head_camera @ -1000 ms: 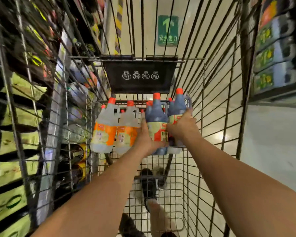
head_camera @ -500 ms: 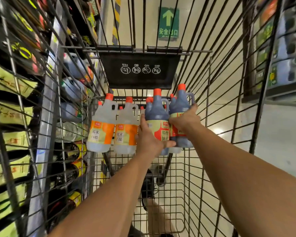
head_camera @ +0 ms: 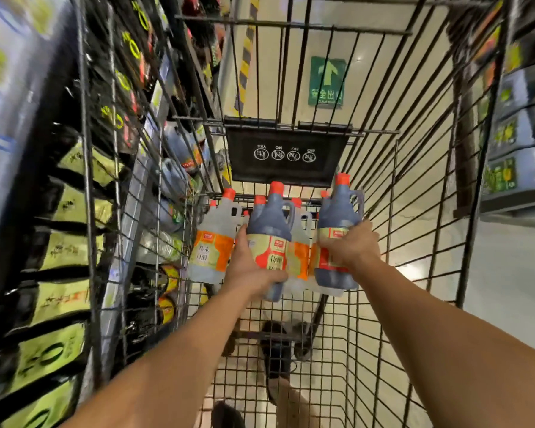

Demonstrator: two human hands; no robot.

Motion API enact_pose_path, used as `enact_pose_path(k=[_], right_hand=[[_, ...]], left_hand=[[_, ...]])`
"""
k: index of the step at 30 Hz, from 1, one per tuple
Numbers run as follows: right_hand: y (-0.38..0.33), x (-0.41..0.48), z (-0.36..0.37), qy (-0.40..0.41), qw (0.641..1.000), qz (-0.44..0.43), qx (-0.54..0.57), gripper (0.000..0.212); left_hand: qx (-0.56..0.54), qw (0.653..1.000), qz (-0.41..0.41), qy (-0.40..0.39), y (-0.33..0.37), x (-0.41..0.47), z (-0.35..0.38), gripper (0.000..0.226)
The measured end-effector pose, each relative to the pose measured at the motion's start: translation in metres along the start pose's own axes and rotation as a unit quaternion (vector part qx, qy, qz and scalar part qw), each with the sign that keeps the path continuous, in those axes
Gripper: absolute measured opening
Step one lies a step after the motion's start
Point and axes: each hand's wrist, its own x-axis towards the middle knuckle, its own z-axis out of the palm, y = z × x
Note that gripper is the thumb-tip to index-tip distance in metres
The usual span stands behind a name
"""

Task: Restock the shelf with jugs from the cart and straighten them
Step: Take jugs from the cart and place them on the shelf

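Note:
Inside the wire cart (head_camera: 393,211), my left hand (head_camera: 250,267) grips a dark jug (head_camera: 271,223) with an orange cap and a cream and red label. A second dark jug (head_camera: 337,211) is held by my right hand (head_camera: 351,245), lifted a little above the first. Both jugs are upright and apart from each other. Behind them at the cart's far end stand clear jugs (head_camera: 212,239) with orange labels. The shelf (head_camera: 74,211) runs along the left, seen through the cart's bars.
A black flap with warning icons (head_camera: 286,156) hangs at the cart's far end. Dark jugs (head_camera: 179,149) and green-labelled bottles (head_camera: 68,248) fill the left shelf. Another shelf (head_camera: 516,143) stands on the right. My foot (head_camera: 275,356) shows below the cart floor.
Both hands have lifted the two dark jugs and pulled them apart; the right one has moved up and to the right. The view has tilted and shifted left.

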Motion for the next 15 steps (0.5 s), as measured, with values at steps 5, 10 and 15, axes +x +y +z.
enact_pose_path(k=[5,10,15], right_hand=[[-0.004,-0.041,-0.005,0.017,0.996,-0.087,0.013,0.095],[-0.012,-0.096,-0.021,0.029,0.976,-0.216,0.016,0.091],[-0.02,-0.172,-0.043,0.062,0.945,-0.315,0.07,0.086]], left_hand=[[-0.009,0.999,0.038,0.026,0.007,-0.028,-0.029,0.126],[-0.058,0.991,0.112,0.045,0.02,-0.078,-0.063,0.125],[-0.103,0.97,0.201,0.085,0.027,-0.15,-0.102,0.113]])
